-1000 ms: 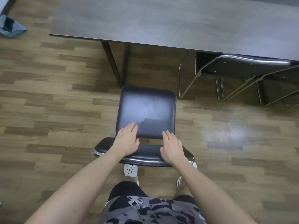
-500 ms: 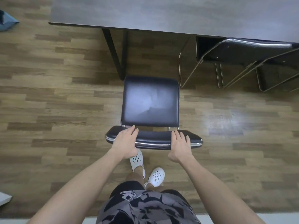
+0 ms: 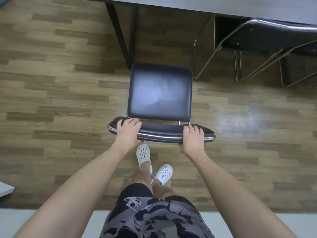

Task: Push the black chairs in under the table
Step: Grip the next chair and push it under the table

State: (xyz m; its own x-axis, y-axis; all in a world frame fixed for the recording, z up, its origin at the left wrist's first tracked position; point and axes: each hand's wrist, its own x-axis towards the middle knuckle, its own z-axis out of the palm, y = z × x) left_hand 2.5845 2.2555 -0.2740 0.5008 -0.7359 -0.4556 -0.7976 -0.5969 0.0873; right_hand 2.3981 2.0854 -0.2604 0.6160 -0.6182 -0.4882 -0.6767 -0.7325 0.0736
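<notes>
Watching the head cam feed here: both arms reach out nearly straight and down to the black padded chair (image 3: 159, 93) with the chrome tube frame, which stands on the wood-look plank floor (image 3: 51, 86) facing the dark grey table (image 3: 223, 4). The left hand (image 3: 127, 133) sits on the left end of the chair's backrest, knuckles up, fingers bent over the top pad toward the seat. The right hand (image 3: 193, 138) does the same at the right end, palm hanging off the back edge. So both are holding the backrest, though I can't see either thumb. The seat's front edge is right by the foot of the black metal table leg (image 3: 120, 31), and the whole seat shows out from under the tabletop. A second black chrome-framed chair (image 3: 274, 35) on the right is tucked under already. White perforated clogs (image 3: 143, 154) stand just behind the backrest.
</notes>
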